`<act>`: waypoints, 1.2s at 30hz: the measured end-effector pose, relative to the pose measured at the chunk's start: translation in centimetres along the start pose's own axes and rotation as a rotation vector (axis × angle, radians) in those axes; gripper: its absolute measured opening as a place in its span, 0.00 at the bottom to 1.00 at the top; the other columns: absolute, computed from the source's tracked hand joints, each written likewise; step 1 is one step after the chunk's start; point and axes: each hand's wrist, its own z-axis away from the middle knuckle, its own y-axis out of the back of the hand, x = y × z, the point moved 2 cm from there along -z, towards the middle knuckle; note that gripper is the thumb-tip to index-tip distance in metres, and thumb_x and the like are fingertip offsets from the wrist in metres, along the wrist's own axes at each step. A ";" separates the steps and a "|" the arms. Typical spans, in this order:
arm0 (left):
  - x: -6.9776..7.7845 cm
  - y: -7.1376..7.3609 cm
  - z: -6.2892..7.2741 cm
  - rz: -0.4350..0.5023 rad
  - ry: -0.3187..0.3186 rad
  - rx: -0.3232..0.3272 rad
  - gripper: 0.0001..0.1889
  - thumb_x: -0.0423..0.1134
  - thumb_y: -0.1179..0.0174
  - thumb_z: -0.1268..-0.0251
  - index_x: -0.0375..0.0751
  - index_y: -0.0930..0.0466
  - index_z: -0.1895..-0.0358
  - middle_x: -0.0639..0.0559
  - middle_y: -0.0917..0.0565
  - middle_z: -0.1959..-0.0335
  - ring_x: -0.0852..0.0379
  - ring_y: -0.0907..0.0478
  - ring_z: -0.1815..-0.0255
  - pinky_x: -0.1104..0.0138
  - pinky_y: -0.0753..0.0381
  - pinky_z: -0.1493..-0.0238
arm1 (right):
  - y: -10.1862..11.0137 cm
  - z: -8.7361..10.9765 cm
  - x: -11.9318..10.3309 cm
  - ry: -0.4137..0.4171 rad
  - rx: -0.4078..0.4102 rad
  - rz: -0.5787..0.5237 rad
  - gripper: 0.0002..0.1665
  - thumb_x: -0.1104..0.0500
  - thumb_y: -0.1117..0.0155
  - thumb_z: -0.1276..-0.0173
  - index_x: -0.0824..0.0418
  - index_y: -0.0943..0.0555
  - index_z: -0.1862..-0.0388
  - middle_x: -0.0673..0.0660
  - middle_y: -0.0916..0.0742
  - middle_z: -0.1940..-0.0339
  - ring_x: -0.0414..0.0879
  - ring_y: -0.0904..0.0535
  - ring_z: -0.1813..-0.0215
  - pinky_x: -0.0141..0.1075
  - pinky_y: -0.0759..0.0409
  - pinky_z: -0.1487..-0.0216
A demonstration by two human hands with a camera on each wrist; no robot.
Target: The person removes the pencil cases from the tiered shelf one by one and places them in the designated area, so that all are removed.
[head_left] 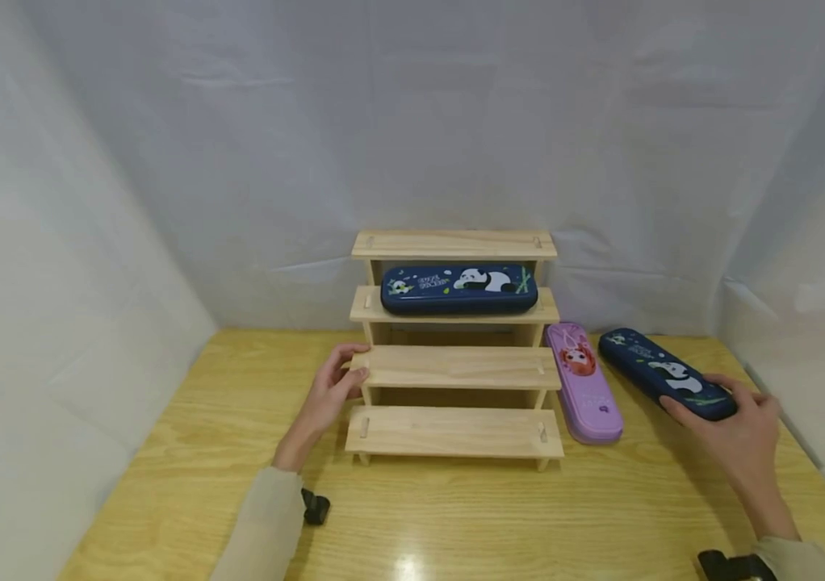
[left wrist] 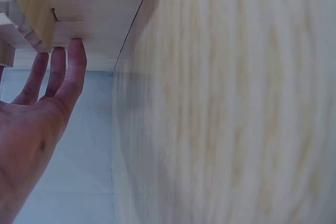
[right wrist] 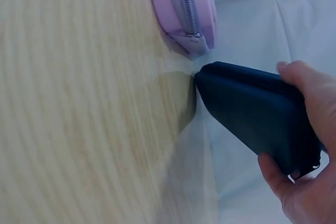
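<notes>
My left hand (head_left: pixel 328 387) grips the left end of the second-lowest board of a stepped wooden shelf (head_left: pixel 456 367). Its fingers (left wrist: pixel 77 69) reach to the shelf's side panel in the left wrist view; the thumb is hidden there. At the right, my right hand (head_left: pixel 739 428) holds the near end of a dark blue pencil case (head_left: pixel 648 363) with a panda on its lid, thumb and fingers on opposite sides. That case is tilted, its held end raised above the table and its far end low. A matching panda pencil case (head_left: pixel 456 303) lies across the second board from the top.
A pink-purple pencil case (head_left: pixel 590 395) with a cartoon girl and a zip lies between the shelf and the held case. Pale sheeting (head_left: pixel 456 121) rises behind and on both sides of the wooden table (head_left: pixel 456 524).
</notes>
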 end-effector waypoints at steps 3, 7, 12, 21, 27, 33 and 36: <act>0.0 0.0 0.0 0.000 0.007 0.010 0.19 0.39 0.46 0.21 0.43 0.29 0.32 0.47 0.26 0.39 0.61 0.23 0.56 0.59 0.16 0.54 | -0.1 0.2 0.1 0.012 -0.037 0.018 0.42 0.47 0.23 0.43 0.63 0.24 0.33 0.78 0.33 0.40 0.67 0.36 0.44 0.52 0.38 0.56; -0.1 0.1 0.0 0.000 0.006 0.010 0.19 0.40 0.47 0.20 0.43 0.29 0.32 0.48 0.27 0.40 0.61 0.24 0.57 0.56 0.16 0.53 | -0.1 0.4 0.1 0.025 -0.099 0.032 0.40 0.47 0.30 0.37 0.65 0.27 0.31 0.79 0.34 0.39 0.69 0.36 0.43 0.51 0.37 0.58; -0.3 0.1 0.0 0.003 -0.007 0.000 0.19 0.40 0.47 0.20 0.42 0.30 0.32 0.48 0.28 0.40 0.61 0.25 0.58 0.54 0.17 0.53 | -0.3 0.6 0.3 0.037 -0.168 0.066 0.41 0.45 0.29 0.36 0.68 0.26 0.31 0.78 0.31 0.39 0.72 0.30 0.44 0.50 0.32 0.58; -0.3 0.2 0.0 0.002 -0.019 -0.001 0.19 0.39 0.47 0.20 0.42 0.30 0.32 0.43 0.27 0.36 0.61 0.24 0.59 0.56 0.16 0.55 | -1.3 0.6 0.3 0.118 -0.239 0.155 0.44 0.40 0.22 0.42 0.69 0.23 0.39 0.75 0.22 0.49 0.70 0.21 0.52 0.49 0.26 0.61; -0.2 0.1 0.0 0.011 -0.018 -0.010 0.19 0.40 0.47 0.20 0.43 0.30 0.32 0.42 0.27 0.35 0.61 0.25 0.58 0.57 0.16 0.55 | -1.9 0.5 0.4 0.134 -0.271 0.191 0.44 0.38 0.21 0.44 0.69 0.23 0.42 0.75 0.21 0.52 0.65 0.20 0.55 0.40 0.30 0.64; -0.2 0.0 0.0 0.004 -0.021 -0.006 0.19 0.39 0.47 0.21 0.43 0.29 0.32 0.43 0.27 0.36 0.61 0.25 0.58 0.57 0.16 0.55 | -2.1 0.5 0.5 0.125 -0.296 0.205 0.44 0.37 0.24 0.41 0.70 0.23 0.41 0.76 0.21 0.50 0.67 0.19 0.54 0.44 0.25 0.63; -0.1 0.1 -0.1 0.000 -0.024 -0.007 0.19 0.39 0.47 0.21 0.43 0.29 0.32 0.44 0.28 0.36 0.61 0.25 0.58 0.56 0.16 0.55 | -2.0 0.5 0.2 0.134 -0.295 0.192 0.43 0.37 0.26 0.38 0.71 0.24 0.39 0.78 0.21 0.48 0.72 0.19 0.51 0.56 0.21 0.58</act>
